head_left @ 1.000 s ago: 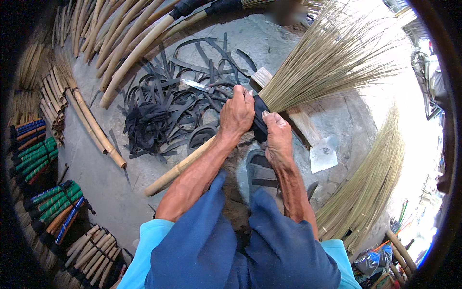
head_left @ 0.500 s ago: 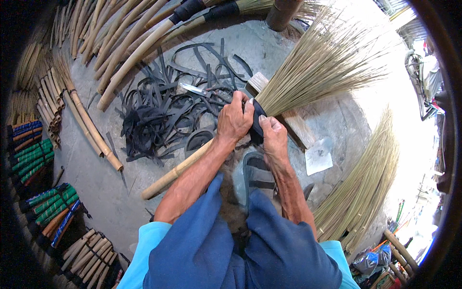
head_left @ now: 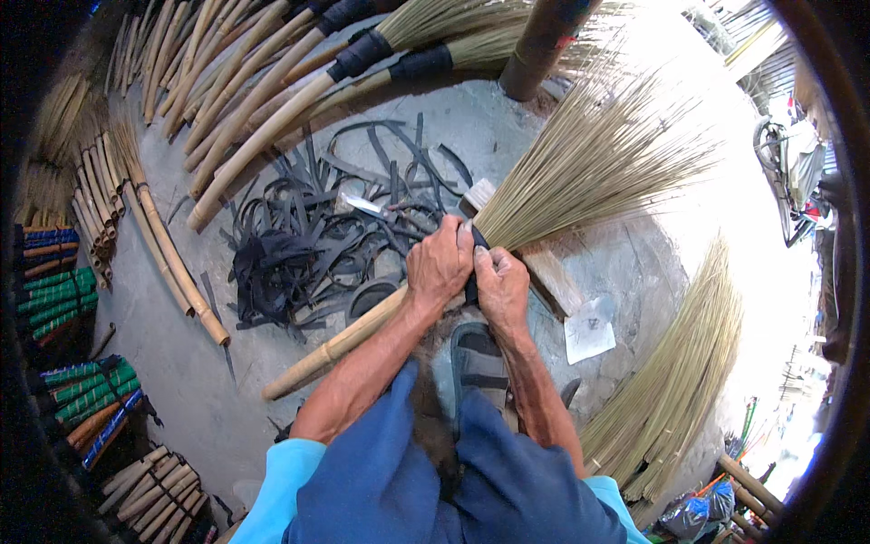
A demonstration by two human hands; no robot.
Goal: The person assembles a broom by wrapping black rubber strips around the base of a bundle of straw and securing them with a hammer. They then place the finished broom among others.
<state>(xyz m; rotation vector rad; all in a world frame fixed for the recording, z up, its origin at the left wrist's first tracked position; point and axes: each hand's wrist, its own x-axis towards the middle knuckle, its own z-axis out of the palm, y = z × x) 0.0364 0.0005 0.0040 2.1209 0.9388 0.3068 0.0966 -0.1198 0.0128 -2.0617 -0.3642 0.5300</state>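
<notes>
Tangle of black rubber strips (head_left: 308,254) blocking left, bare grey concrete floor (head_left: 190,381) open near left, long bamboo handles (head_left: 236,118) crowding far left

Black strips (head_left: 313,245) are lying in a tangled heap on the concrete floor (head_left: 181,381) to my left. Finished brooms with black bindings (head_left: 362,54) are leaning at the far side, next to a dark post (head_left: 544,41). 2 bamboo poles (head_left: 177,267) are lying far left, and bundles of handles wrapped in green and blue (head_left: 54,299) are stacking up along the left edge. A loose sheaf of straw (head_left: 671,381) is resting at my right, near a white scrap of paper (head_left: 589,328).
</notes>
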